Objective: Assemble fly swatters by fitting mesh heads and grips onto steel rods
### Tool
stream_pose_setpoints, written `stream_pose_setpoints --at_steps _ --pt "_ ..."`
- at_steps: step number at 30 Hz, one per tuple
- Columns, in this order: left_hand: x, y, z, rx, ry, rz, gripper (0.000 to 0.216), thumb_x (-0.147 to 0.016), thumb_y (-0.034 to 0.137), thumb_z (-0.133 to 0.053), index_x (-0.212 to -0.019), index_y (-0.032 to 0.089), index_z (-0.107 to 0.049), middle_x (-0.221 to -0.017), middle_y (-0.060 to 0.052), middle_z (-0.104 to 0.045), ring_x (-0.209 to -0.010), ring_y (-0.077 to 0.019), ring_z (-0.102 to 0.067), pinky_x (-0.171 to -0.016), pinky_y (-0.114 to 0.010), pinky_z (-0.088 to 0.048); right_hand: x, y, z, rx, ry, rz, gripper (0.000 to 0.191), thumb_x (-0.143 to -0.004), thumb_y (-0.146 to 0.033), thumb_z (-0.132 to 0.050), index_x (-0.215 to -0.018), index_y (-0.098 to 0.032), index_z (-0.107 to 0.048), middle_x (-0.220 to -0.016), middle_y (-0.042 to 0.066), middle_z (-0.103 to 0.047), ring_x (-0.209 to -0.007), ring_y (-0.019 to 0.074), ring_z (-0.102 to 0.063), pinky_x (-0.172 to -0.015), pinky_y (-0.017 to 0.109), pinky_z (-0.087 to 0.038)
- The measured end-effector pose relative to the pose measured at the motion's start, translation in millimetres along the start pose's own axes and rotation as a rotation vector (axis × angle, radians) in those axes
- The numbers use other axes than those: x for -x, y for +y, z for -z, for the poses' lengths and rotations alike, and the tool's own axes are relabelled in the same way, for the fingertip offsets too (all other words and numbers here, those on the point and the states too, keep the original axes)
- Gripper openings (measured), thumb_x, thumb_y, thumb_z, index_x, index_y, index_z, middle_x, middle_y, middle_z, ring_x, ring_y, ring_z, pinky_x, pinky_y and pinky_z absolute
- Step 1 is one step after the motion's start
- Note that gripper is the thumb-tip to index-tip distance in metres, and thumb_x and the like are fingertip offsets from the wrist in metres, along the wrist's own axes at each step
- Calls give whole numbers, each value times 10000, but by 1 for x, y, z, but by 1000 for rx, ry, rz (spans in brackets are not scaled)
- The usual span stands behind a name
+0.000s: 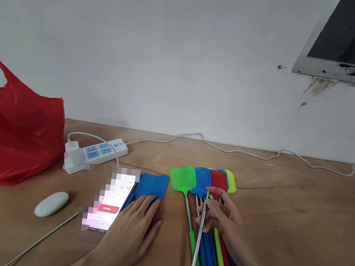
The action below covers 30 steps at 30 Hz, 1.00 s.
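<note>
My left hand (133, 232) lies palm down with its fingers stretched out, the fingertips on the lower edge of a blue fly swatter head (152, 185) beside a lit phone (111, 205). Between the thumb and fingers of my right hand (223, 215) is a silver metal rod (196, 249), slanting down toward me. Under and around that hand lies a fanned group of fly swatters: a green head (183, 178), a blue head (202, 182), a red head (219, 180) and a yellow head (231, 181). Their colored handles (209, 259) point toward me, partly covered by my hand and the rod.
At the left stands a red plastic bag (14, 129). A white power strip (99, 153) with a plugged-in charger (73, 154) sits behind the phone. A white computer mouse (51, 204) lies at the front left. A white cable (237, 152) runs along the wall.
</note>
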<state>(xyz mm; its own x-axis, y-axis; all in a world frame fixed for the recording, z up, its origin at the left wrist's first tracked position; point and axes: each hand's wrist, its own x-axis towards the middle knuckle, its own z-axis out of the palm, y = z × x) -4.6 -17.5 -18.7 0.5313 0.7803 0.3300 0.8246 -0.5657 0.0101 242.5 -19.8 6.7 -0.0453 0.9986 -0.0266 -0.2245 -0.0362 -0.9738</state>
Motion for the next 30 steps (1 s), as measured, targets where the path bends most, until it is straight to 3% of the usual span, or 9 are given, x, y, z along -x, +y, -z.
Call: stream_pose_setpoints --at_steps 3,7,10,15,20,25,30 --pt "0 0 0 18 -4 5 377 -987 292 -452 -1308 125 -558 -1247 -156 -644 -1112 -323 -625 -922 -479 -547 3 4 0 62 -101 6 572 -796 -502 -735 -1253 -230 -523 -959 81 -731 -809 226 -721 -599 315 -603" --pt "0 -1 -1 44 9 3 371 -988 285 -451 -1308 127 -548 -1243 -153 -640 -1111 -322 -618 -923 -485 -541 6 14 2 170 -124 44 663 -812 -510 -714 -1377 -261 -473 -1151 126 -694 -945 252 -701 -713 391 -624" --pt "1 -1 -2 70 16 -3 363 -991 273 -449 -1310 125 -536 -1252 -154 -628 -1119 -326 -606 -923 -493 -534 6 18 3 237 -142 73 564 -868 -502 -646 -1359 -269 -493 -1234 139 -661 -1009 261 -687 -753 405 -615" --pt "1 1 1 139 -7 -14 320 -974 220 -464 -1283 171 -531 -1228 -125 -622 -1081 -309 -607 -906 -470 -521 4 13 4 405 -98 180 294 -936 -442 -542 -1140 -243 -616 -1055 91 -696 -863 214 -681 -651 324 -565" --pt "-1 5 9 171 -34 -12 239 -970 196 -453 -1183 180 -560 -1189 -121 -610 -1033 -305 -595 -876 -467 -502 2 11 9 783 -19 391 150 -927 -300 -527 -1001 -230 -638 -827 20 -675 -584 145 -543 -548 285 -420" --pt "-3 10 18 177 -89 -17 183 -997 210 -404 -957 172 -578 -1035 -124 -606 -919 -298 -570 -798 -472 -471 2 11 8 1023 -71 451 122 -844 -195 -575 -954 -227 -616 -694 -28 -592 -575 147 -522 -565 275 -371" --pt "-5 14 22 275 -126 -143 237 -973 202 -445 -747 191 -513 -846 -63 -583 -835 -252 -549 -742 -395 -427 6 13 4 1125 -120 443 100 -776 -191 -645 -807 -220 -554 -685 -39 -565 -614 144 -550 -573 262 -353"
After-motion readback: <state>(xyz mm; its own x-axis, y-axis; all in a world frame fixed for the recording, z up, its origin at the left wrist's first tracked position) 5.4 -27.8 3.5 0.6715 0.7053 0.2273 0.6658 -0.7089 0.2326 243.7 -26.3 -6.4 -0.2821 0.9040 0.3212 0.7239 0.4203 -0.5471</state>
